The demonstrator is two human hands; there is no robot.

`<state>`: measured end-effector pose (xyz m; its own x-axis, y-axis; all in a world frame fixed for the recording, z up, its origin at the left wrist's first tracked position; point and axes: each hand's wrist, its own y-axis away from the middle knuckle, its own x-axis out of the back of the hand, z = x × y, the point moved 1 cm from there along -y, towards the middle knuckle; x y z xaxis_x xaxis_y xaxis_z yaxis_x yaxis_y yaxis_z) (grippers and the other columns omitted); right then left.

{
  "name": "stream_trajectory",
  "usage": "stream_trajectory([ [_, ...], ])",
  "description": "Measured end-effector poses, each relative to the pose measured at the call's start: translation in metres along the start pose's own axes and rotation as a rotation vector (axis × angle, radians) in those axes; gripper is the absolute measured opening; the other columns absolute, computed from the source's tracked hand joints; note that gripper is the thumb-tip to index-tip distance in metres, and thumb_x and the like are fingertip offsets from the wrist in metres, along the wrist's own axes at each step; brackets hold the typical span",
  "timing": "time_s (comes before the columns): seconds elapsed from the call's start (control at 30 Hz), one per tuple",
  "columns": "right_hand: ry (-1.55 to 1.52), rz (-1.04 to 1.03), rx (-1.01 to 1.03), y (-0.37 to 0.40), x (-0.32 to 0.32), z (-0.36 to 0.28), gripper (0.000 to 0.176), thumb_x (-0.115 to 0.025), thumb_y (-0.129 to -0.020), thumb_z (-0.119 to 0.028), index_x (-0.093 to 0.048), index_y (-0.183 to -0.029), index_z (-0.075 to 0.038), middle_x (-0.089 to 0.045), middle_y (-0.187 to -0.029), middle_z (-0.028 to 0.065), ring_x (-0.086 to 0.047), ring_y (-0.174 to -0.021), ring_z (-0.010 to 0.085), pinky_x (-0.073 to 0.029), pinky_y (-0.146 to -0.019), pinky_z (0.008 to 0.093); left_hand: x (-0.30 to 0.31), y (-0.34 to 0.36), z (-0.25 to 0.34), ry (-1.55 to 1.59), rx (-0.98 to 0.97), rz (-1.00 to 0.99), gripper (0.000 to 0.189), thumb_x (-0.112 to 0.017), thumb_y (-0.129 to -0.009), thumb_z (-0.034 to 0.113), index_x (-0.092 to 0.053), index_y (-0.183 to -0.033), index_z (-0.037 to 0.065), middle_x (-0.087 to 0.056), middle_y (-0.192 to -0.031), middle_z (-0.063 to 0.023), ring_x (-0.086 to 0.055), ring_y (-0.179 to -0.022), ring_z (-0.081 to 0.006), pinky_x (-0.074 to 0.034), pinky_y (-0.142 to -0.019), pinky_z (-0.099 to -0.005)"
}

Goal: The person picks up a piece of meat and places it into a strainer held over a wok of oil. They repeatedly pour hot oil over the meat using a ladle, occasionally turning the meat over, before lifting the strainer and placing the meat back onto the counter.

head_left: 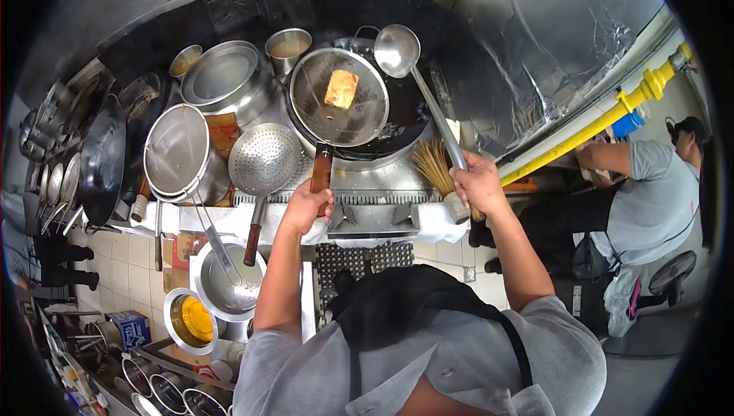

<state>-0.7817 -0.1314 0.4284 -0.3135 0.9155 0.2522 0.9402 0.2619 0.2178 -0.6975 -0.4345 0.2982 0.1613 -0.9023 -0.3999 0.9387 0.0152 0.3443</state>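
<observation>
My left hand [306, 207] is closed round the wooden handle of a wide mesh strainer [313, 102], held over a dark wok [409, 114]. In the strainer's mesh lies one golden-brown fried block of food [342, 89]. My right hand [477, 181] grips the long handle of a steel ladle [397, 50]. The ladle's bowl is raised near the wok's far right rim. Just below the right hand, a bamboo wok brush [436, 167] leans on the counter edge. The strainer covers much of the wok, so what the wok holds is mostly hidden.
A perforated skimmer [264, 157] and a fine sieve on a pot [177, 148] stand left of the wok. Behind are a lidded pot [222, 76] and a metal cup [289, 45]. A yellow pipe [589, 129] runs at right, near another person [650, 194].
</observation>
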Motion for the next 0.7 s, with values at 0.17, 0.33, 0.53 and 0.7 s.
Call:
stream_trajectory([
  [0.17,-0.021,-0.012,-0.036,0.000,-0.010,0.012,0.039,-0.052,-0.077,-0.002,-0.051,-0.116,-0.004,-0.045,-0.054,-0.0021,-0.037,-0.039,0.0045,-0.030,-0.035,0.0206,-0.003,0.007,-0.008,-0.004,-0.073,0.052,0.011,-0.051,-0.080,0.002,-0.042,-0.085,0.003,-0.049,-0.065,-0.0047,-0.048,-0.047,-0.0123,-0.041,-0.040,-0.0268],
  [0.33,-0.001,-0.013,-0.076,0.003,-0.015,0.017,0.040,-0.052,-0.077,-0.001,-0.049,-0.117,-0.003,-0.044,-0.056,-0.0029,-0.037,-0.040,0.0043,-0.030,-0.036,0.0209,0.004,0.003,-0.021,-0.048,-0.073,0.067,0.010,-0.050,-0.080,0.000,-0.042,-0.085,0.003,-0.048,-0.064,-0.0046,-0.046,-0.046,-0.0121,-0.041,-0.040,-0.0265],
  [0.53,0.020,0.004,-0.067,0.004,-0.016,0.019,0.041,-0.052,-0.077,-0.001,-0.048,-0.118,-0.003,-0.043,-0.059,-0.0037,-0.037,-0.042,0.0038,-0.031,-0.038,0.0207,0.002,0.003,-0.021,-0.045,-0.054,0.063,0.009,-0.050,-0.080,0.000,-0.042,-0.084,0.002,-0.048,-0.063,-0.0046,-0.046,-0.046,-0.0118,-0.041,-0.040,-0.0265],
  [0.7,0.107,0.018,-0.007,0.002,-0.013,0.022,0.042,-0.052,-0.077,-0.001,-0.047,-0.119,-0.002,-0.044,-0.060,-0.0034,-0.037,-0.044,0.0035,-0.032,-0.040,0.0206,0.002,0.002,-0.021,-0.094,-0.050,0.064,0.009,-0.050,-0.080,0.000,-0.042,-0.083,0.002,-0.048,-0.063,-0.0047,-0.046,-0.046,-0.0116,-0.041,-0.040,-0.0263],
])
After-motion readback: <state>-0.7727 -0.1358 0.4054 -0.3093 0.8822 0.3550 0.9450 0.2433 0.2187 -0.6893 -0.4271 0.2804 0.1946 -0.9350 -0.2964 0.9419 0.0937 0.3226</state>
